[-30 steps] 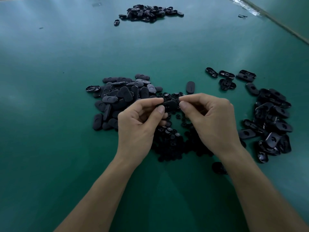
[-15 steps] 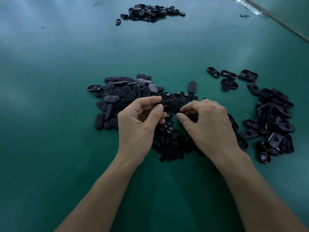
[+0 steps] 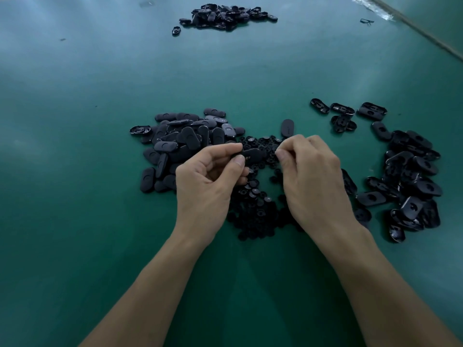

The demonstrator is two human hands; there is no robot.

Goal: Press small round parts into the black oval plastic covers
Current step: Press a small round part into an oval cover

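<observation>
While a black oval cover (image 3: 251, 155) sits pinched by one end between the thumb and forefinger of the left hand (image 3: 209, 181), held just above a loose heap of small round parts (image 3: 258, 209), the right hand (image 3: 310, 176) hovers beside it with thumb and forefinger drawn together. Whether those fingertips (image 3: 280, 154) already grasp a round part cannot be told; anything between them is too small and dark to make out. The step in hand appears to be fetching or presenting a round part to the cover. To do it well, the cover wants to be held steady with its hollow side facing the incoming part, the part seated square over its socket before any push, and pressure applied straight, not at a slant, so it does not pop out and drop back into the heap. Both wrists are raised off the bench (image 3: 75, 221), forearms converging from the lower edge of the frame, backs of the hands up, remaining fingers curled loosely underneath. To the left of the hands lies a pile of covers (image 3: 180, 141), most smooth side up; well to the right is a second pile of covers (image 3: 413, 181) showing their insides, possibly the finished ones. A third, smaller pile (image 3: 225, 16) rests far across the green bench.
</observation>
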